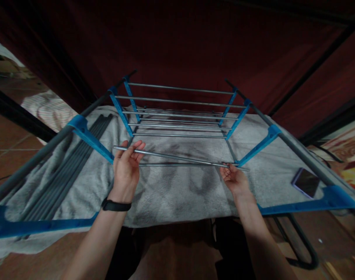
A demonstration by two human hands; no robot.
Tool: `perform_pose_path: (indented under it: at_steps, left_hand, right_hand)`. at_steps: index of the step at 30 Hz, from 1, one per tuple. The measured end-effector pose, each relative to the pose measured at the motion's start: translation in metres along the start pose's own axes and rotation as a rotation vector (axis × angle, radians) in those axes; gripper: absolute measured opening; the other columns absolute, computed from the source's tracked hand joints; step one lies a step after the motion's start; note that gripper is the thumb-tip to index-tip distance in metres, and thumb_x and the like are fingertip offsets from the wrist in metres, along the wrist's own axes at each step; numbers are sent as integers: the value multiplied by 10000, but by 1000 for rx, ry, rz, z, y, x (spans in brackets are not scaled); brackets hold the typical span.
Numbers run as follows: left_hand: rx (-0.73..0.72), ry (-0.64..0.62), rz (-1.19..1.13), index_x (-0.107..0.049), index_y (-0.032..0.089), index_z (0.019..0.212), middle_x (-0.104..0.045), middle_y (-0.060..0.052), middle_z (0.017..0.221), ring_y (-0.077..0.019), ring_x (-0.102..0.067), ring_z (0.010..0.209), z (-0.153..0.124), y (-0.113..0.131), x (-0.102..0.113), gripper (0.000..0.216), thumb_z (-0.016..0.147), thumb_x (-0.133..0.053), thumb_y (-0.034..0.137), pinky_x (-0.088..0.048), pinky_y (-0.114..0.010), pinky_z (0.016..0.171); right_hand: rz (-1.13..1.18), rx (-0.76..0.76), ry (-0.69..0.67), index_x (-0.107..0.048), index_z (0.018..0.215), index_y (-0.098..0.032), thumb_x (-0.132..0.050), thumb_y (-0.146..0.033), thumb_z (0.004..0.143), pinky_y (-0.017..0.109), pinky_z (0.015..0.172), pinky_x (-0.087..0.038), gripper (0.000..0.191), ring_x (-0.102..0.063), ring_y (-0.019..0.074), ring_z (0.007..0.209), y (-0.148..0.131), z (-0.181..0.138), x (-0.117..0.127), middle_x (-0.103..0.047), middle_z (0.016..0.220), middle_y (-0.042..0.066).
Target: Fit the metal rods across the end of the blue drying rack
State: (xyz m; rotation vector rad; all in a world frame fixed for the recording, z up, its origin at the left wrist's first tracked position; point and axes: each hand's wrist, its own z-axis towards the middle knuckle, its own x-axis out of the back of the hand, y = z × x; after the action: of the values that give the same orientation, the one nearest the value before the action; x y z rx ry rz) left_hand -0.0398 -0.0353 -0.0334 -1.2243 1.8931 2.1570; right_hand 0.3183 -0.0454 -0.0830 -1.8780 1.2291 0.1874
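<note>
Between my two hands I hold a thin grey metal rod (177, 158), tilted slightly down to the right. My left hand (127, 163), with a black band on its wrist, pinches the rod near its left end. Near the right end, the fingers of my right hand (231, 175) close on it. Around my hands stands a partly assembled rack of grey tubes with blue plastic brackets (121, 112). Several thin rods (180, 102) span the brackets at its far side. The right blue bracket (257, 149) is close to the held rod's right end.
A grey blanket (183, 194) lies under the rack. Several loose grey tubes (69, 167) rest on it at the left. A phone (306, 182) lies at the right. Dark red fabric (177, 42) hangs behind the rack. A dark metal leg (303, 241) stands at lower right.
</note>
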Motion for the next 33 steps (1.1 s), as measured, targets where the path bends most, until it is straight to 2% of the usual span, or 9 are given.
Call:
perform_pose_path:
  at_steps: [3, 8, 15, 22, 33]
  left_hand:
    - [-10, -10, 10, -613, 193, 1024, -767, -75, 940, -204, -752, 942, -1, 0, 0, 151, 880, -658, 198, -588, -327, 835]
    - [-2, 3, 23, -638, 194, 959, -765, -53, 877, -186, -752, 892, 2, 1, 2, 57, 904, -646, 206, -594, -303, 790]
    - [-59, -48, 43, -626, 197, 975, -765, -47, 897, -191, -752, 898, -1, 5, -2, 186, 883, -718, 330, -583, -325, 832]
    - [-69, -122, 75, -613, 198, 1000, -769, -51, 903, -192, -751, 870, -13, 8, -13, 308, 817, -796, 364, -564, -319, 808]
    - [-76, -193, 139, -622, 225, 1037, -763, -34, 948, -193, -742, 921, -34, 14, -28, 340, 815, -795, 415, -572, -325, 817]
  right_hand:
    - [-7, 2, -29, -621, 799, -185, -450, -49, 949, 236, 668, -639, 265, -702, 116, 635, 0, 2, 2, -710, 702, 14]
    - [-46, 66, -20, -604, 791, -192, -430, -79, 958, 278, 701, -652, 267, -727, 138, 695, -1, 8, 8, -733, 755, 42]
    - [-23, 78, -27, -610, 827, -192, -448, -68, 957, 264, 722, -651, 242, -728, 130, 687, 1, 11, 10, -720, 732, 21]
    - [6, 46, -59, -612, 818, -193, -446, -29, 935, 271, 719, -658, 261, -715, 121, 657, 7, 4, 2, -711, 705, 10]
    - [-11, -20, -84, -600, 801, -207, -458, -12, 881, 261, 688, -656, 254, -697, 117, 626, 12, 2, 1, -700, 703, -10]
